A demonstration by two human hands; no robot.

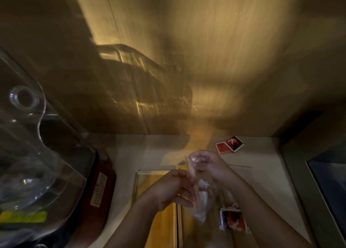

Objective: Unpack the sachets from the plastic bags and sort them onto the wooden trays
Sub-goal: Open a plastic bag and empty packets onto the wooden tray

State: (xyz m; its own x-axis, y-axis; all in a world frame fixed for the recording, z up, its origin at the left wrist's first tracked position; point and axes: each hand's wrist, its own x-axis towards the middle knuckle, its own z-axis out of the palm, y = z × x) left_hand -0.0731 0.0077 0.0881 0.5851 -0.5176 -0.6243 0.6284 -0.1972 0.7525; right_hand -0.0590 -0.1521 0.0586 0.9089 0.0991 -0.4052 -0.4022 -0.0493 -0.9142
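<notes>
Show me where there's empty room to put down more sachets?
Bare counter lies between the far red sachets and the near sachet pile. The wooden tray under the left hand looks clear. It's crowded around the plastic bag in the right hand.

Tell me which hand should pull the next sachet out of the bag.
Probably the left hand: it sits beside the plastic bag at mid-height, while the right hand pinches the bag's top, holding it up.

Pale counter [262,174] — wooden trays [164,227], red sachets [229,144].
</notes>
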